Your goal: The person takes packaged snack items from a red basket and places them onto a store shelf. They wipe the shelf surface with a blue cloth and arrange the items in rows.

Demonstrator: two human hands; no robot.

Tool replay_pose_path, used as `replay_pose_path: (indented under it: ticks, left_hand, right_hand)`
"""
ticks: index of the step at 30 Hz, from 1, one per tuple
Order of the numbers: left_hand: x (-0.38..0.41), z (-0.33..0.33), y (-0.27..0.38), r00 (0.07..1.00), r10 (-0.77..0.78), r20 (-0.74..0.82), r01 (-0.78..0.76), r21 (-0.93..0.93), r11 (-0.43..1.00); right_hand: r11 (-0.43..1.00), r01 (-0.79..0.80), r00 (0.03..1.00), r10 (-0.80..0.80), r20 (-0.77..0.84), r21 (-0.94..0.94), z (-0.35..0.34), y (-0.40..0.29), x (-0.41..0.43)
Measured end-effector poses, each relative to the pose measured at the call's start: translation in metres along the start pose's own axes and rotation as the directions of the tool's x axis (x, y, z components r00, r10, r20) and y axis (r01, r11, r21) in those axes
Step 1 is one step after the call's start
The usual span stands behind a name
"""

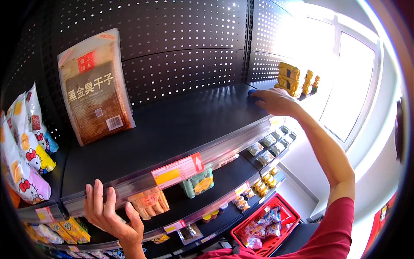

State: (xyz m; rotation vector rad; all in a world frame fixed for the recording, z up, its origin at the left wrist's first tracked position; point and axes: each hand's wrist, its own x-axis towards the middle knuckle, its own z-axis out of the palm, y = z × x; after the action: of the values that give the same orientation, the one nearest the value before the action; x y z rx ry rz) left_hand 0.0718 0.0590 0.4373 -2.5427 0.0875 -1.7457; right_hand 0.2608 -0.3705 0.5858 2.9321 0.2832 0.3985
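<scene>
My right hand [275, 101] reaches to the far right of the black metal shelf [181, 119], its fingers around a small dark blue thing [251, 92], partly hidden, at the shelf surface. Just beyond that hand stand stacked yellow snack packs [288, 77]. My left hand [111, 210] is at the shelf's front edge on the left, fingers apart and raised, holding nothing. A tall brown and cream food pouch [93, 90] stands upright at the back left of the shelf, against the perforated panel.
Snack bags with cartoon cats [29, 155] stand at far left. Lower shelves bear an orange snack pack [150, 203], a green pack [199, 184] and small packets [265, 158]. A red plastic basket [289, 212] with packaged snacks sits below right. A price tag [178, 171] lines the shelf's front.
</scene>
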Motion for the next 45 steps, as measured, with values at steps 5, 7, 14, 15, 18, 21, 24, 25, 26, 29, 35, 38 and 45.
replay_pose_path:
  ticks: [5,7,14,15,18,21,24,25,26,29,35,38,45]
  left_hand:
    - [-0.001,0.001,-0.002,1.0,0.01,0.017,-0.011,0.023,1.0]
    - [-0.002,0.002,-0.002,1.0,0.008,0.026,-0.008,0.02,1.0]
    - [-0.004,-0.001,-0.005,0.998,0.044,0.039,-0.045,0.025,0.999]
    - [-0.004,-0.002,-0.006,0.998,0.053,0.046,-0.055,0.041,0.998]
    - [0.001,0.0,0.0,0.998,0.059,0.006,-0.059,0.043,0.997]
    - [-0.002,-0.001,-0.004,0.998,0.068,0.011,-0.068,0.067,0.995]
    - [0.017,0.0,0.008,0.984,0.063,-0.166,-0.077,-0.077,0.994]
    - [0.019,0.0,0.009,0.984,0.065,-0.166,-0.078,-0.071,0.994]
    - [0.019,-0.001,0.01,0.984,0.067,-0.167,-0.079,-0.065,0.995]
    - [0.02,0.0,0.01,0.984,0.075,-0.163,-0.086,-0.062,0.994]
    - [0.018,0.001,0.01,0.989,0.064,-0.133,-0.078,-0.103,0.992]
    - [0.019,-0.001,0.01,0.99,0.076,-0.116,-0.083,-0.06,0.995]
    - [0.02,0.003,0.013,0.983,0.072,-0.166,-0.084,-0.066,0.994]
  right_hand:
    - [0.975,0.201,0.978,-0.205,0.034,0.098,-0.01,-0.081,0.04]
    - [0.936,0.314,0.948,-0.317,-0.006,0.162,-0.019,-0.121,0.041]
    - [0.776,0.566,0.824,-0.535,-0.184,0.279,-0.016,-0.135,0.058]
    - [0.806,0.535,0.845,-0.502,-0.186,0.252,-0.011,-0.124,0.066]
    - [0.909,0.37,0.926,-0.345,-0.152,0.192,0.003,-0.074,0.087]
    - [0.964,0.216,0.958,-0.179,-0.223,0.155,0.026,-0.019,0.116]
    - [0.742,0.024,0.979,0.119,-0.167,0.671,0.028,0.021,0.141]
    - [0.644,-0.048,0.952,0.261,-0.161,0.763,0.005,0.02,0.138]
    - [0.609,0.062,0.891,0.324,-0.319,0.791,0.005,0.04,0.159]
    - [0.417,0.372,0.666,0.502,-0.551,0.829,-0.037,0.076,0.206]
    - [0.707,0.354,0.409,0.471,-0.781,0.612,-0.102,0.104,0.278]
    - [0.827,0.229,0.487,0.359,-0.796,0.513,-0.063,0.068,0.272]
    - [0.837,0.05,0.923,0.169,-0.345,0.545,0.056,0.047,0.186]
